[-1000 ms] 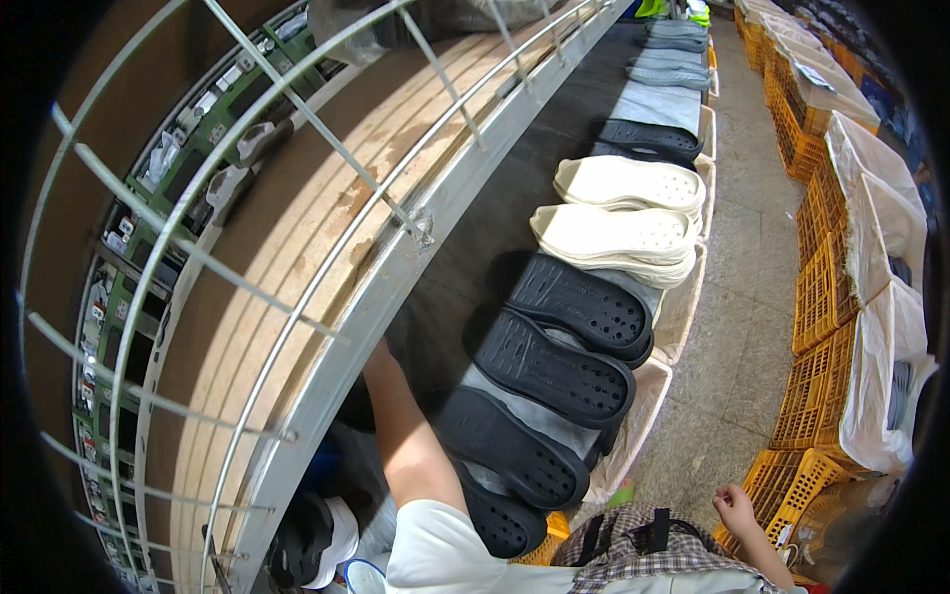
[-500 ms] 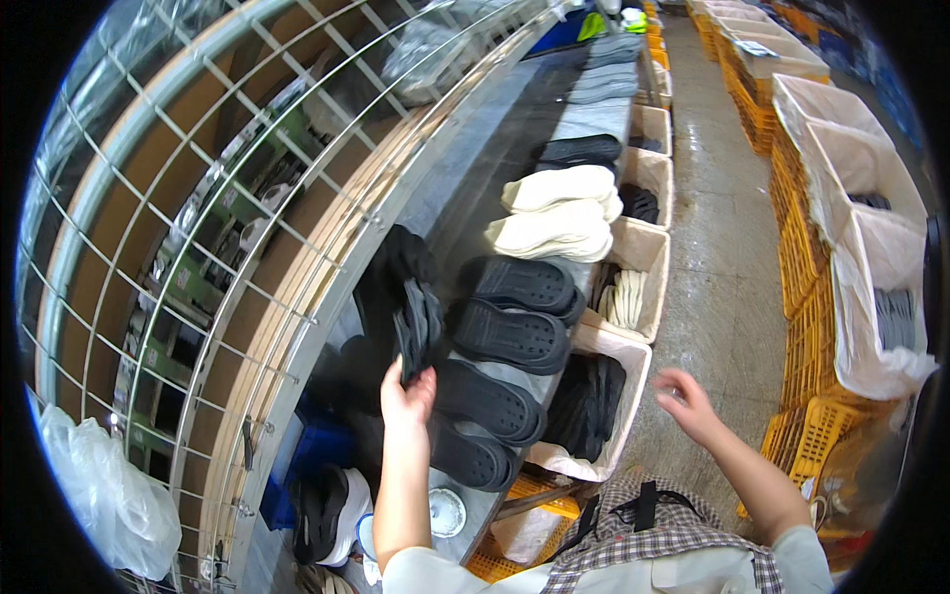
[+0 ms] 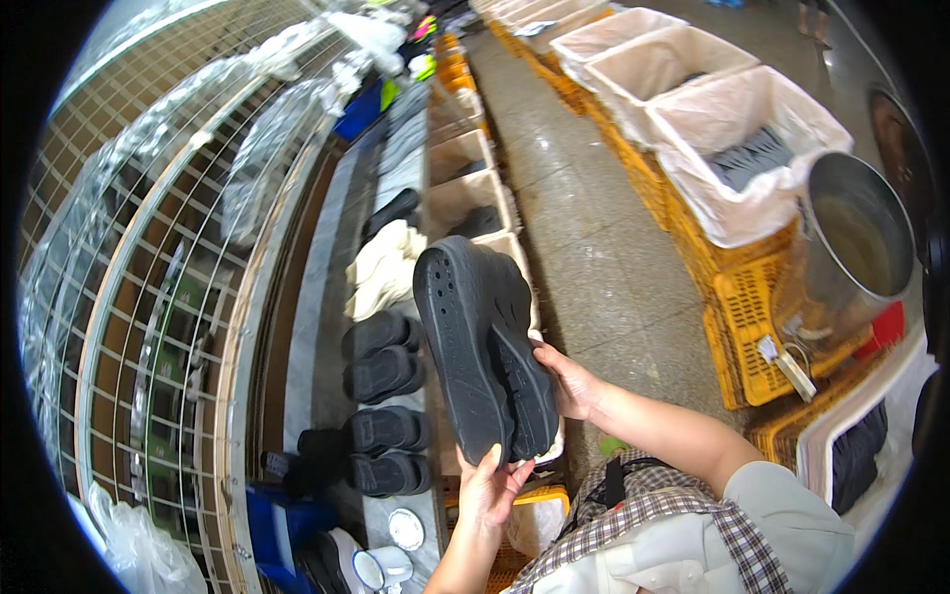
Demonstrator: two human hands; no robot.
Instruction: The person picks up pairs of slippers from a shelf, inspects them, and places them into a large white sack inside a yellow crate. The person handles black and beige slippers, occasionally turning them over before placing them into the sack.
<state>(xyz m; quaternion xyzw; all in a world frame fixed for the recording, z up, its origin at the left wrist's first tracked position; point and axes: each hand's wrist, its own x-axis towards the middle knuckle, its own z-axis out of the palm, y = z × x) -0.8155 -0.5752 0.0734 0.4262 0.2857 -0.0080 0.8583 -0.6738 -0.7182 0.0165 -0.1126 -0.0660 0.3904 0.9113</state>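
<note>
A small bundle of black shoe soles [image 3: 460, 337] is held up in front of me, tilted, with round holes near the top end of the front one. My left hand [image 3: 487, 487] grips the bundle's lower end, thumb on the front face. On its right side, my right hand [image 3: 566, 381] is closed around the edge, its fingers partly hidden behind. To the left on the grey bench lie several more black soles [image 3: 386, 374] in pairs. Beyond them is a pile of cream soles [image 3: 384, 267].
Lined bins [image 3: 460, 203] stand along the bench's right side. Across the tiled aisle [image 3: 584, 247] are orange crates [image 3: 757, 332] with lined bins [image 3: 693, 188] and a metal drum [image 3: 856, 233]. A wire mesh fence [image 3: 148, 297] rises at left. A mug [image 3: 381, 567] stands on the bench's near end.
My left hand has brought the black soles from over the bench rightward to in front of me. My right hand, empty before, now holds them too. The view has turned right.
</note>
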